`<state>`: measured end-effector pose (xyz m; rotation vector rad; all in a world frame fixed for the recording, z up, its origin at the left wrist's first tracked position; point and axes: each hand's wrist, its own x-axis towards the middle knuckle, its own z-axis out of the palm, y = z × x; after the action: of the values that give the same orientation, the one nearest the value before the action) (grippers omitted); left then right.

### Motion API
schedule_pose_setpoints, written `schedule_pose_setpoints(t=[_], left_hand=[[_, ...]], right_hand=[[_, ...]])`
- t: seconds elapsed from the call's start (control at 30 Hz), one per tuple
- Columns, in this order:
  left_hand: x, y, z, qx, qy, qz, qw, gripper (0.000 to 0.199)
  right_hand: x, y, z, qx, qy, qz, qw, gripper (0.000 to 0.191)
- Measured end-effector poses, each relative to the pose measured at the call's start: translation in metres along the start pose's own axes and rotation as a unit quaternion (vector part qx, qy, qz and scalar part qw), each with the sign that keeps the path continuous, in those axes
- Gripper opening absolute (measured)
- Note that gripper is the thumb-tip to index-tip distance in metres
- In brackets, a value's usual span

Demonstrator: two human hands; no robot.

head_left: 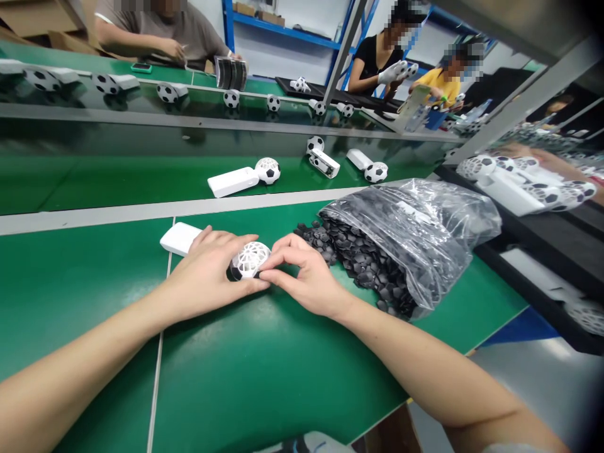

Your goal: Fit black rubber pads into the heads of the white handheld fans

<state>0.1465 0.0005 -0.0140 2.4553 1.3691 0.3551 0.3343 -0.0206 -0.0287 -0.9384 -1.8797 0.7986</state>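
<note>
White handheld fan [226,251] with a ball-shaped grille head lies on the near green bench [264,371], handle pointing far-left. Left hand [207,270] is clamped over the fan where handle meets head, thumb under the grille. Right hand [302,270] meets it from the right, fingertips [267,272] pinched together against the grille's near edge; whether they hold a small piece I cannot tell. Just right of the hands, a clear plastic bag [425,233] spills black hexagon pieces [349,251] onto the bench. Farther off, finished football-patterned fans [245,178] lie on the green conveyor [117,182], and other people work at the far side.
</note>
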Motion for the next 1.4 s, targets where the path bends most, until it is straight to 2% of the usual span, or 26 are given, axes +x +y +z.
schedule_pose_setpoints(t=[0.1,0.23,0.37,0.5,0.57,0.63,0.7,0.77,0.83,0.93,1.0,1.13,1.3,1.4], left_hand=[[-0.001,0.005,-0.002,-0.013,0.006,-0.010,1.000,0.061],[0.000,0.007,-0.004,-0.038,0.013,-0.004,0.999,0.051],[0.002,0.005,-0.003,-0.063,0.011,0.010,0.998,0.050],[0.001,0.004,-0.001,-0.069,0.026,0.020,0.997,0.050],[0.000,0.003,0.000,-0.060,0.033,0.028,0.997,0.052],[-0.002,0.001,0.002,-0.046,0.029,0.039,0.998,0.056],[-0.003,0.000,0.003,-0.031,0.020,0.053,0.998,0.063],[-0.003,-0.001,0.004,-0.021,0.009,0.061,0.998,0.069],[-0.004,-0.002,0.003,-0.018,0.001,0.057,0.998,0.069],[-0.006,-0.002,0.001,-0.044,-0.032,0.044,0.998,0.064],[-0.007,-0.001,0.001,-0.081,-0.045,0.026,0.995,0.063],[-0.008,0.003,0.004,-0.120,-0.033,-0.002,0.992,0.061],[-0.006,0.001,0.001,-0.129,-0.071,0.016,0.989,0.058],[-0.006,-0.002,-0.001,-0.132,-0.075,0.020,0.988,0.059]], right_hand=[[0.000,0.003,0.001,0.001,0.002,0.029,1.000,0.020],[0.001,0.006,0.001,0.070,-0.068,0.079,0.992,0.040],[-0.001,0.005,0.004,0.062,-0.055,0.112,0.990,0.037],[-0.002,0.004,0.009,0.063,-0.028,0.110,0.992,0.037],[0.001,0.006,0.007,0.064,-0.041,0.103,0.992,0.038],[0.007,0.012,0.000,0.051,-0.063,0.085,0.993,0.031],[0.015,0.020,-0.013,-0.016,-0.049,0.060,0.997,0.017],[0.021,0.029,-0.027,-0.157,0.006,0.048,0.986,0.007],[0.025,0.037,-0.038,-0.314,0.034,0.056,0.947,0.007],[0.025,0.042,-0.044,-0.447,-0.011,0.071,0.891,0.010],[0.024,0.040,-0.041,-0.480,-0.054,0.070,0.873,0.011],[0.021,0.030,-0.037,-0.509,-0.107,0.063,0.852,0.008],[0.019,0.022,-0.039,-0.487,-0.121,0.093,0.860,0.012],[0.017,0.019,-0.040,-0.484,-0.134,0.095,0.860,0.010]])
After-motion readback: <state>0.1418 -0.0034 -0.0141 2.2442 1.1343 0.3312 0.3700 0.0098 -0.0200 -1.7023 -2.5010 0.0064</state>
